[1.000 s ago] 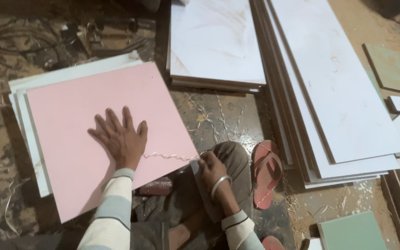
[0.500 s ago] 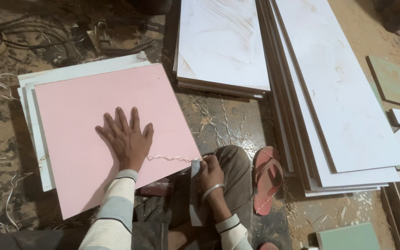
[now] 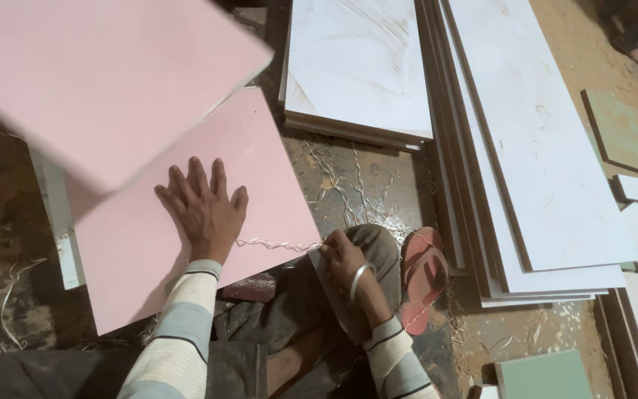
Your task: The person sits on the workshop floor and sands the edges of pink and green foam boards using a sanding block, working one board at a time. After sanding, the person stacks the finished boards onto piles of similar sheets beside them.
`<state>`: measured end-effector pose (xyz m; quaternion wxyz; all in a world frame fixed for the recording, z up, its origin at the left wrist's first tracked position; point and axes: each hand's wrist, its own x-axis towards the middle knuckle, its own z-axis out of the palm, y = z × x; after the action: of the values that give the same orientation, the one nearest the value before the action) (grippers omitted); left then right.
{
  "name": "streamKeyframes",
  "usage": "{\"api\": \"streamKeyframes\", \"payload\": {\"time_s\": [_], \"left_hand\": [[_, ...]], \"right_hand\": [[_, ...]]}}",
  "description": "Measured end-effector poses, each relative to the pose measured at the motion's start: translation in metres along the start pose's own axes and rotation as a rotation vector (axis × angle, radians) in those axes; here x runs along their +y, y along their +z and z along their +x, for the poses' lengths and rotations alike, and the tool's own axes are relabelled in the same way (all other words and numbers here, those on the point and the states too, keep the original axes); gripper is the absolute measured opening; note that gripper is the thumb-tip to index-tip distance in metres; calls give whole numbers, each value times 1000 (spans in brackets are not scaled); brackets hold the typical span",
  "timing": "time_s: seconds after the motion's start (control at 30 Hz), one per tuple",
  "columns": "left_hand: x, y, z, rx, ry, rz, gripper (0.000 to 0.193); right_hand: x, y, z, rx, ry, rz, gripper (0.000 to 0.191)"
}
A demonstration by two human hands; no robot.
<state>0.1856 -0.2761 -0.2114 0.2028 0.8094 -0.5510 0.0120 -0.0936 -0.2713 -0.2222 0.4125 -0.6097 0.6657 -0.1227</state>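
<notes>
My left hand [image 3: 204, 210] lies flat, fingers spread, on a pink board [image 3: 267, 170] on the floor. At that board's near right edge, my right hand [image 3: 342, 258], with a metal bangle on the wrist, grips a flat pale scraper blade [image 3: 331, 295]. A thin curled shaving [image 3: 275, 244] runs along the edge between the two hands. Another pink board [image 3: 97, 81], blurred, hangs over the upper left and covers part of the first; who holds it is hidden. White boards [image 3: 57, 214] lie under the pink one.
A stack of white marbled boards [image 3: 363, 66] lies ahead, and long white panels [image 3: 540, 148] run along the right. A pink sandal [image 3: 422, 277] rests beside my knee. Green offcuts [image 3: 629, 133] [image 3: 544, 373] sit at the right. Curled shavings [image 3: 348, 185] litter the dusty floor.
A second pink board has swung into view over the upper left, covering the far corner of the one I press on. Both hands stay in place.
</notes>
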Motion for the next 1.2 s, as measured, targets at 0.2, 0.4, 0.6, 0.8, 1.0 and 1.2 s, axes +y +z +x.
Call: {"api": "streamKeyframes", "payload": {"time_s": [0.2,0.4,0.6,0.8,1.0,1.2], "left_hand": [[5,-2,-5,7,118,-11,73],[10,-9,-9,21,171,-41,72],[16,-14,-15,8,197,-21,72],[6,-25,-15,-92,232,-236,59],[-4,-21,-94,-24,263,-381,17],[-4,-10,-115,-49,511,-307,43]], "right_hand": [[-2,0,5,41,-103,-212,24],[2,22,-4,229,-170,-240,26],[3,29,-11,265,-232,-171,27],[43,30,-28,201,-283,-70,31],[68,29,-45,-53,-36,782,17],[45,26,-34,-56,28,837,17]]}}
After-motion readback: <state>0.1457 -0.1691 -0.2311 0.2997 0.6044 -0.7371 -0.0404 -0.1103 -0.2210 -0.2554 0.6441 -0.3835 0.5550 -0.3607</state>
